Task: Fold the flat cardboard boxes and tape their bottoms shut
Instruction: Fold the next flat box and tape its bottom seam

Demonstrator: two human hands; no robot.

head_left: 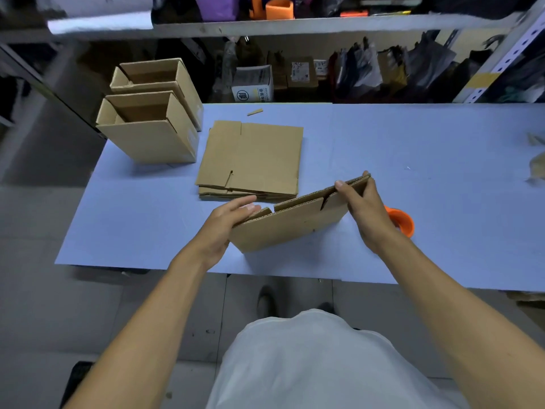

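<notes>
A flat cardboard box [290, 224] stands on edge above the near part of the blue table [413, 160], tilted with its right end higher. My left hand [228, 224] holds its left end, fingers laid along the top edge. My right hand [361, 208] pinches its right end, thumb on the near face. Behind it lies a stack of flat cardboard boxes [253, 159]. Two folded boxes, the nearer [150, 131] and the farther [159, 81], stand open-topped at the table's left rear. An orange tape dispenser [401, 221] sits just behind my right wrist, partly hidden.
A small cardboard scrap [255, 112] lies near the table's far edge. Shelving with bags and packages [368, 69] runs behind the table, and a shelf board [295, 25] overhangs it. Crumpled tape or plastic [536, 166] lies at the right edge.
</notes>
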